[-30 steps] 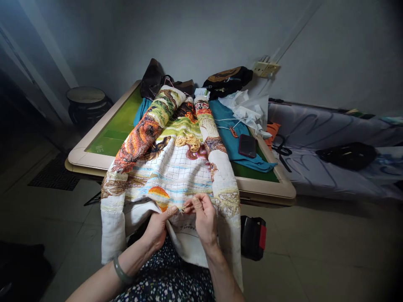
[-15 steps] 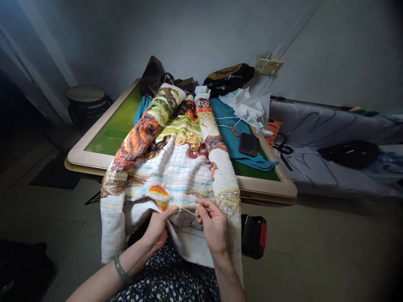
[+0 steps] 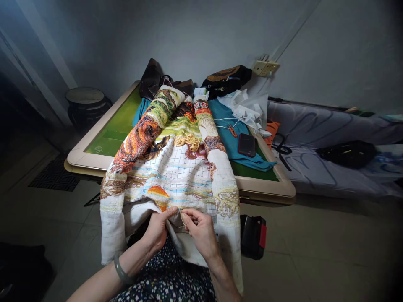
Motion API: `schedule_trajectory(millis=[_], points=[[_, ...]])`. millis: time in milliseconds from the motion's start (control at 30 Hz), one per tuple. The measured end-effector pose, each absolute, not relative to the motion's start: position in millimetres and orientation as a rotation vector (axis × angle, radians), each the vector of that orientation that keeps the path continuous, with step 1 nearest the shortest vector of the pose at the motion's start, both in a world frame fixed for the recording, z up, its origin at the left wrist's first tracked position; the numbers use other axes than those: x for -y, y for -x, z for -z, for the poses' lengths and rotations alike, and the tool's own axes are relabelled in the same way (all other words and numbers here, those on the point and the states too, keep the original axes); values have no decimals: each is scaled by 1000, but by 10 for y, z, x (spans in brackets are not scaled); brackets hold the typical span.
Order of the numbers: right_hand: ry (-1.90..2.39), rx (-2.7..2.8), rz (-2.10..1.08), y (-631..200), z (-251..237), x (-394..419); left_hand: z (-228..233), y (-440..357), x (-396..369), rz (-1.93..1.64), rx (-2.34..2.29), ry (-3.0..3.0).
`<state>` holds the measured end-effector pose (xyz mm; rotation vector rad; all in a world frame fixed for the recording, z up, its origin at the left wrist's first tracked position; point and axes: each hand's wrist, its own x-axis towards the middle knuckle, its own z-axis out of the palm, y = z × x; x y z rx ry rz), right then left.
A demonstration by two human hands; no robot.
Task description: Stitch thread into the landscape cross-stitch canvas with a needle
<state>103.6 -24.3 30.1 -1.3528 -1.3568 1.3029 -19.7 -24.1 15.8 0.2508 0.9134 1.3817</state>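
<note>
In the head view we have the white, grid-printed embroidered cloth [image 3: 176, 165] draped over the near edge of the green-topped, pale-rimmed table [image 3: 262, 189], our left hand [image 3: 156, 230] closed on its fold, thumb uppermost, and our right hand [image 3: 202, 233] with thumb and fingertips pinched on what looks like a fine pale thread [image 3: 181, 227]. We'd do well to hold that fold taut and draw evenly, minding the thick rolled sides [image 3: 138, 140] crowding us; a dark rectangular phone [image 3: 247, 145] lies on teal fabric [image 3: 223, 130] toward the near right corner.
</note>
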Motion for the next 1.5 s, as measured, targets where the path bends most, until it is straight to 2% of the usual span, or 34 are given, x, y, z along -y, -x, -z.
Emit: schedule_trajectory(millis=[300,533,833,1267,1400,1500], points=[[1429,1354,-1251,-988,-295,274,-177,195,238,-1373,-936,-236],[1429,1180,-1389,-909,-175,306,-184,189,230,-1326,-1043,-223],[1350,1282,-1239,-958,-99,265,-191,113,209,-1322,-1099,-138],[1253,972,-1339,-969,-93,250,-327,-47,314,-1335,-1068,-106],[1245,1256,-1299,-1076,-163,141,-304,-45,323,-1335,-1039,-159],[1246,1565,-1096,-1155,-245,78,-266,-17,302,-1355,-1056,-177]])
